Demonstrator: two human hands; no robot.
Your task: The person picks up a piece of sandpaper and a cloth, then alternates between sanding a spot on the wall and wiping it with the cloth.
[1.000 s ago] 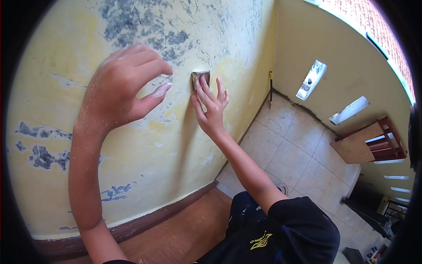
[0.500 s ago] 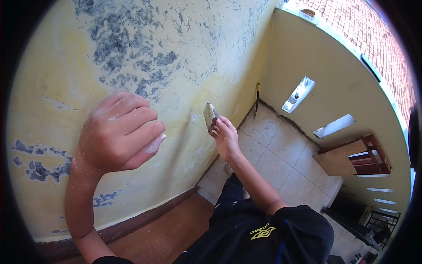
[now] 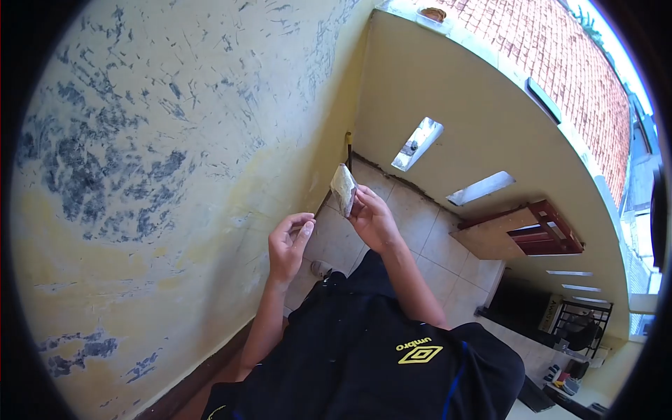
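My right hand [image 3: 376,218] grips a flat, pointed piece smeared with whitish paste [image 3: 343,187] by its right edge, between thumb and fingers. What it is under the paste I cannot make out. To its left, my left hand [image 3: 289,245] is raised with half-curled fingers and the thumb close to them; nothing shows in it, and the hand is apart from the piece. Both hands are in front of my body, beside a yellow-cream wall [image 3: 231,217] with dark grey scraped patches [image 3: 105,175].
A thin pole with a yellow end [image 3: 348,140] stands in the wall corner. Pale floor tiles [image 3: 434,280] lie below. A low wall [image 3: 476,119] with slot openings runs along the right. Brown and red boards [image 3: 539,231] lean against it. A dark rack [image 3: 581,322] is at lower right.
My left hand has come down and away from the wall, towards my right hand, and its fist has loosened. The view has shifted to the right. The right hand still holds the piece.
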